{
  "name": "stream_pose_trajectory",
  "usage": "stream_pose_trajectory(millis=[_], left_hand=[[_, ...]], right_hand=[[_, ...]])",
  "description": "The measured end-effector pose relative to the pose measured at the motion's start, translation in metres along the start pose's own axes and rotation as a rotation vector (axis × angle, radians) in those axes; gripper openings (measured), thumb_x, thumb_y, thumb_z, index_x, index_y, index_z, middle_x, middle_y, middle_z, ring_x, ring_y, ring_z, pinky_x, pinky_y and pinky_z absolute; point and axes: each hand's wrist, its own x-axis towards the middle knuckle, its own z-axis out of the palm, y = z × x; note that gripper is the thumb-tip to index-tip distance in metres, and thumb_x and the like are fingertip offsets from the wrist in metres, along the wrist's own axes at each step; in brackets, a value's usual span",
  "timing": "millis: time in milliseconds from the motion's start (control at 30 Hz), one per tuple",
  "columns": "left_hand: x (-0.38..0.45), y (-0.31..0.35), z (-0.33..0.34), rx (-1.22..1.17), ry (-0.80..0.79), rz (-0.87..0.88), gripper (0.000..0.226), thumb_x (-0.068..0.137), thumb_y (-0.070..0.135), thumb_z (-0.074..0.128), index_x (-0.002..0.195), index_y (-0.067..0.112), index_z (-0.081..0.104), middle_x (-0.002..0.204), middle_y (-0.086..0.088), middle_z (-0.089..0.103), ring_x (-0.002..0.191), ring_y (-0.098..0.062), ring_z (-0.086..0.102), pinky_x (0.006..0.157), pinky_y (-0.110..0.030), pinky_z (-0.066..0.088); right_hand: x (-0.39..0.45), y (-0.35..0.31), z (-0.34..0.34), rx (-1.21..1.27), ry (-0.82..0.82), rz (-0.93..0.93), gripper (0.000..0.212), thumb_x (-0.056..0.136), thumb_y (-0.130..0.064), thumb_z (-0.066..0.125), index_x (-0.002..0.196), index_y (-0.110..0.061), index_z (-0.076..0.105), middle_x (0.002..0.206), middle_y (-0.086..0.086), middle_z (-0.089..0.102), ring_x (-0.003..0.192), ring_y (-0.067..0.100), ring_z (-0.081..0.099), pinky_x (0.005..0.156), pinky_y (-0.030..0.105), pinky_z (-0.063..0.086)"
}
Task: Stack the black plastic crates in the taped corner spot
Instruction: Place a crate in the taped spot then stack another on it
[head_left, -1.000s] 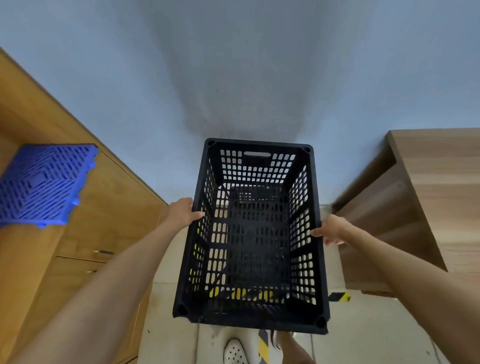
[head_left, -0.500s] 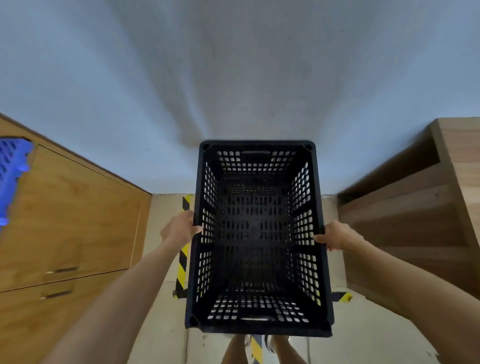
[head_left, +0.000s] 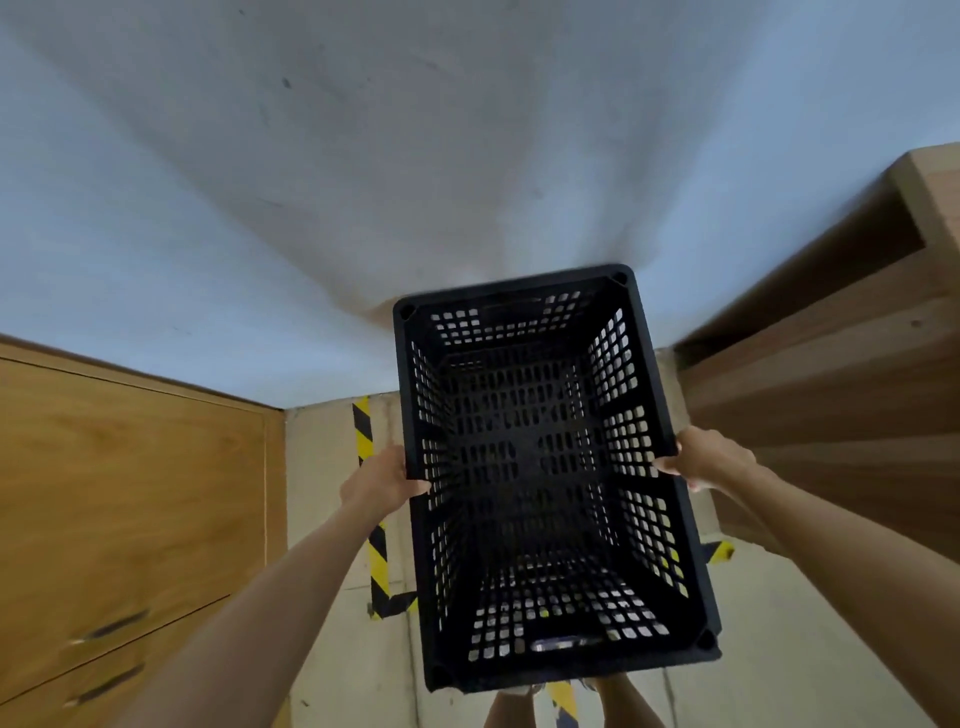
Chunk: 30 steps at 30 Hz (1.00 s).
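Empty black crate held over the taped corner

A person holds a black plastic crate (head_left: 550, 478) in the air with both hands, looking straight down into it. The left hand (head_left: 382, 480) clasps the rim of the left long wall, thumb hooked over the edge; the right hand (head_left: 709, 462) clasps the right long wall the same way, fingers wrapped under the rim. The crate is open side up and turned a little clockwise in the view. Nothing lies inside it: only the perforated bottom and the slotted walls show, with a handle slot in each short end.

Below the crate, yellow-and-black tape (head_left: 371, 499) runs along the tiled floor (head_left: 322, 519) just beside the left hand and bends at a corner under the crate's near left end; another piece of the tape shows at the right, beside the crate's right wall. A wooden cabinet (head_left: 130, 499) with two drawer pulls stands at the left, stepped wooden shelving (head_left: 841, 374) at the right, and a pale wall (head_left: 363, 182) fills the top
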Motion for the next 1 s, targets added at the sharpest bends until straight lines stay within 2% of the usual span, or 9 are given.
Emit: stream_pose_trajectory(millis=[133,233,300,400,467,533,633,800,1000], left_hand=[[0.009,-0.001,-0.006,0.026,-0.087,0.047,0.053,0.084,0.037,0.070,0.131,0.026,0.049,0.113,-0.002,0.067,0.106,-0.025,0.064,0.092,-0.045,0.051],[0.011,-0.003,-0.007,-0.036,-0.151,0.112,0.044,0.085,0.026,0.068,0.125,0.020,0.051,0.101,-0.002,0.072,0.079,-0.018,0.074,0.085,-0.044,0.058],[0.008,-0.001,-0.006,-0.079,-0.156,0.145,0.039,0.088,0.018,0.066,0.123,0.021,0.049,0.100,-0.001,0.070,0.072,-0.018,0.074,0.081,-0.044,0.060],[0.007,-0.005,-0.004,-0.085,-0.144,0.139,0.038,0.090,0.017,0.065,0.123,0.022,0.047,0.100,-0.001,0.069,0.070,-0.018,0.074,0.080,-0.043,0.060],[0.005,-0.008,-0.003,-0.081,-0.114,0.120,0.035,0.091,0.018,0.066,0.121,0.021,0.048,0.096,-0.001,0.071,0.071,-0.018,0.074,0.082,-0.044,0.059],[0.002,-0.010,-0.002,-0.061,-0.067,0.117,0.028,0.091,0.020,0.066,0.113,0.021,0.050,0.083,0.002,0.071,0.069,-0.016,0.073,0.085,-0.044,0.058],[0.001,-0.011,0.000,-0.023,-0.023,0.113,0.025,0.091,0.024,0.067,0.108,0.018,0.050,0.074,0.000,0.072,0.065,-0.013,0.072,0.085,-0.043,0.057],[0.010,-0.010,0.005,-0.007,-0.036,0.073,0.030,0.089,0.025,0.069,0.112,0.013,0.055,0.084,-0.004,0.076,0.067,-0.014,0.074,0.084,-0.042,0.058],[0.009,-0.010,0.006,0.078,-0.043,0.059,0.039,0.091,0.032,0.066,0.121,0.014,0.048,0.099,-0.004,0.072,0.068,-0.016,0.074,0.079,-0.042,0.060]], right_hand=[[-0.003,-0.002,0.003,-0.014,0.024,0.010,0.038,0.092,-0.049,0.055,0.077,-0.014,0.051,0.073,0.004,0.062,0.065,0.021,0.058,0.060,0.030,0.043],[-0.009,-0.004,0.006,0.033,0.035,0.000,0.033,0.094,-0.042,0.053,0.091,-0.009,0.059,0.078,0.008,0.067,0.060,0.019,0.058,0.054,0.028,0.042],[-0.013,-0.004,0.012,0.061,0.051,-0.016,0.033,0.096,-0.039,0.052,0.103,-0.008,0.060,0.080,0.008,0.068,0.066,0.022,0.066,0.056,0.029,0.046],[-0.019,-0.007,0.022,0.091,0.059,-0.022,0.035,0.097,-0.040,0.050,0.106,-0.007,0.059,0.077,0.007,0.062,0.068,0.025,0.065,0.063,0.032,0.049],[-0.020,-0.007,0.028,0.078,0.071,-0.039,0.035,0.097,-0.040,0.049,0.104,-0.007,0.058,0.072,0.005,0.061,0.068,0.023,0.063,0.063,0.032,0.048],[-0.022,-0.007,0.030,0.066,0.080,-0.055,0.033,0.097,-0.042,0.047,0.097,-0.010,0.055,0.068,0.002,0.059,0.068,0.020,0.062,0.063,0.032,0.048],[-0.021,-0.003,0.030,0.064,0.099,-0.057,0.031,0.096,-0.044,0.048,0.089,-0.014,0.051,0.066,0.001,0.060,0.069,0.021,0.062,0.069,0.034,0.051],[-0.019,0.000,0.026,0.060,0.085,-0.076,0.036,0.094,-0.045,0.052,0.095,-0.009,0.056,0.071,0.006,0.068,0.075,0.025,0.071,0.080,0.041,0.056],[-0.019,0.004,0.030,0.036,0.130,-0.080,0.042,0.094,-0.048,0.050,0.095,-0.007,0.059,0.070,0.006,0.070,0.075,0.025,0.068,0.073,0.035,0.054]])
